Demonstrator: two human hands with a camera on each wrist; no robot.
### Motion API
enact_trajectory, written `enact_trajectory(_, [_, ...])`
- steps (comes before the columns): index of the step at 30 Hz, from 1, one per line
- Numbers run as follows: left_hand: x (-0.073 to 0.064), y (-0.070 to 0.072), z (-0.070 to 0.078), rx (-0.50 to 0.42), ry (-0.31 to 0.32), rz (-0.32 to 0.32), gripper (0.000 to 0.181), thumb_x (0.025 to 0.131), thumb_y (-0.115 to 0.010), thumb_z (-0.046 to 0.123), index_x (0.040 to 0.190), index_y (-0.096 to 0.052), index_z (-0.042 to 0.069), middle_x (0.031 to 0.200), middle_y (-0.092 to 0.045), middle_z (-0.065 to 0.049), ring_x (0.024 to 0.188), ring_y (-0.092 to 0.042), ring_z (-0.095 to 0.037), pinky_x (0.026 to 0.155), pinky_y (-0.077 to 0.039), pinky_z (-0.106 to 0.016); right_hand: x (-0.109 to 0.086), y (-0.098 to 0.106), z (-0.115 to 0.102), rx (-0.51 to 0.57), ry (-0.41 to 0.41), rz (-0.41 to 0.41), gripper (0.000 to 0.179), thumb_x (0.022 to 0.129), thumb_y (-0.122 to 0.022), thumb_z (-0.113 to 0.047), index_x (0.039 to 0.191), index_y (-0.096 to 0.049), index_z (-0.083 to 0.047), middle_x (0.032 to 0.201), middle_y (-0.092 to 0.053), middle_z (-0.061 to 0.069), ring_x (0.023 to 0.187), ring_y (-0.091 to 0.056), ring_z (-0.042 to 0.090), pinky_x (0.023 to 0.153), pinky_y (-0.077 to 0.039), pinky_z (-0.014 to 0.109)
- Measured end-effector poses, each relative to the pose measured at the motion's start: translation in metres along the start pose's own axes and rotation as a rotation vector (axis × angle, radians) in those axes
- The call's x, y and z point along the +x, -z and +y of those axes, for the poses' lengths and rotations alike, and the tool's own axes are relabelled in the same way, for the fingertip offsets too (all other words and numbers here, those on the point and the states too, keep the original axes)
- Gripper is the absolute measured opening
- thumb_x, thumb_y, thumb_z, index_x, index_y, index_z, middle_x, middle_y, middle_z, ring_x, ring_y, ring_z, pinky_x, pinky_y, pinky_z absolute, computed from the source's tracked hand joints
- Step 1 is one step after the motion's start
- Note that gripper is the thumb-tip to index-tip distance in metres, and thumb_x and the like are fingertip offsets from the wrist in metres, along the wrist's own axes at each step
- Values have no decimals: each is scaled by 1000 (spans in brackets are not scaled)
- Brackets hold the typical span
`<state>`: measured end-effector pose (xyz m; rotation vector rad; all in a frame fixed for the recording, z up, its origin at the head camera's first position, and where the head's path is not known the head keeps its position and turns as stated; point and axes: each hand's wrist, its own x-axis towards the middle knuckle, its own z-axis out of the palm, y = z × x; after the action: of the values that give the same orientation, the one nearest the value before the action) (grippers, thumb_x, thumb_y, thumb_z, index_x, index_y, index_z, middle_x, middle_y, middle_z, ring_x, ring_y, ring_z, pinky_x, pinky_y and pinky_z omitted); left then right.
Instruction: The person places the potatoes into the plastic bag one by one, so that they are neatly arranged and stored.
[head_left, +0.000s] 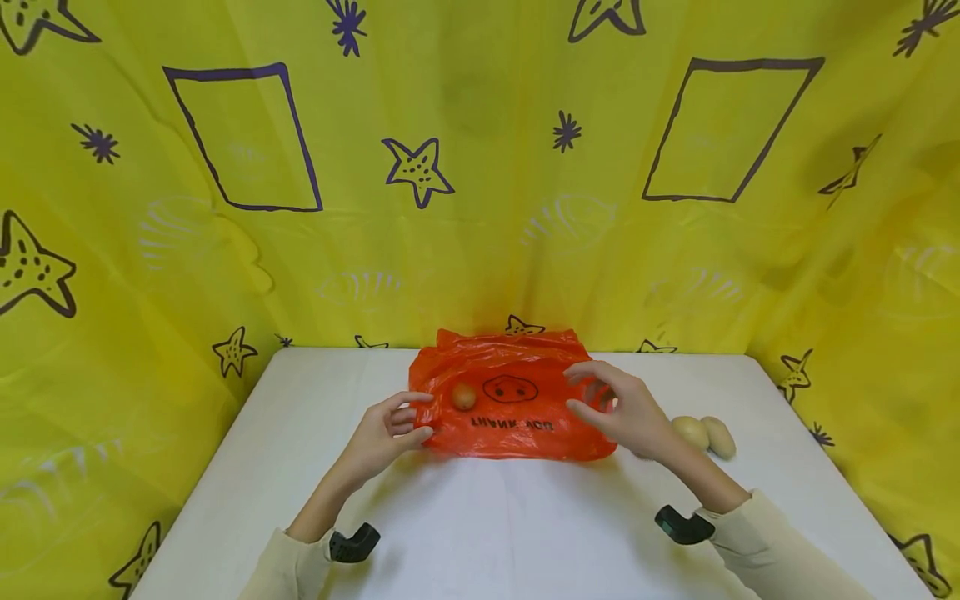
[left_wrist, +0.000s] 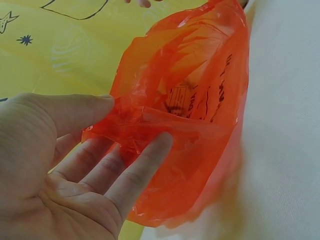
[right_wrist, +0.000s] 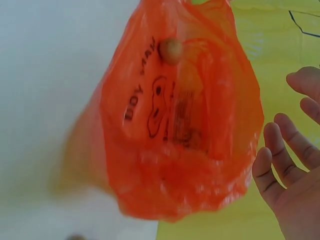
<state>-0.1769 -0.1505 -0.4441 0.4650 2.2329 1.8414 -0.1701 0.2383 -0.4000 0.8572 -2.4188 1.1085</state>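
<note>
A red plastic bag (head_left: 517,442) with black "THANK YOU" print and a pig-snout drawing spreads at the table's middle, its mouth held wide. My left hand (head_left: 390,429) pinches the bag's left edge between thumb and fingers; in the left wrist view, the thin film (left_wrist: 175,135) folds over between them. Inside the bag, toward its left side, lies a small round brown thing (right_wrist: 171,51). My right hand (head_left: 618,408) is by the right edge, fingers loosely bent and holding nothing. The right wrist view shows this hand (right_wrist: 295,185) apart from the film.
Two pale, potato-like vegetables (head_left: 720,437) lie side by side on the white table (head_left: 480,533), right of the bag and partly behind my right wrist. A yellow curtain (head_left: 480,250) with starfish drawings rises at the table's back and sides.
</note>
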Motion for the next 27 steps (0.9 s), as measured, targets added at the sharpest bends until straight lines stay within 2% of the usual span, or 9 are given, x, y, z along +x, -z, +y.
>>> enact_trajectory(3, [0, 0, 1, 9, 11, 6, 46, 93, -77, 10, 135, -61, 8, 117, -72, -16, 103, -71, -29, 83, -62, -42, -4, 17, 4, -38, -15, -8, 41, 83, -83, 0, 120, -69, -12, 106, -70, 2, 75, -60, 10, 63, -57, 32])
enact_trajectory(7, [0, 0, 2, 21, 19, 13, 46, 93, -78, 12, 136, -61, 9, 119, -71, -16, 106, -71, -30, 82, -62, -36, -11, 42, 9, -100, -78, -15, 41, 84, -83, 0, 121, -68, -9, 107, -70, 5, 77, -61, 10, 64, -58, 30])
enact_trajectory(9, [0, 0, 3, 17, 15, 10, 46, 93, -78, 11, 136, -61, 9, 119, -71, -17, 105, -71, -30, 81, -62, -35, -17, 54, 12, -138, -112, -4, 43, 84, -83, -2, 123, -67, -9, 108, -70, 2, 78, -60, 9, 66, -58, 28])
enact_trajectory(14, [0, 1, 5, 9, -3, 8, 46, 93, -77, 11, 135, -61, 8, 117, -71, -18, 104, -71, -32, 81, -62, -38, -31, 77, 19, -201, -132, 46, 49, 83, -83, -1, 128, -65, -9, 108, -68, -1, 78, -60, 5, 67, -55, 19])
enact_trajectory(27, [-1, 1, 5, -2, -4, 0, 46, 93, -77, 11, 135, -61, 7, 117, -71, -19, 104, -71, -31, 81, -62, -35, -68, 112, 42, -210, -276, 89, 45, 90, -79, -7, 132, -63, -11, 108, -60, -25, 79, -60, 0, 71, -48, 9])
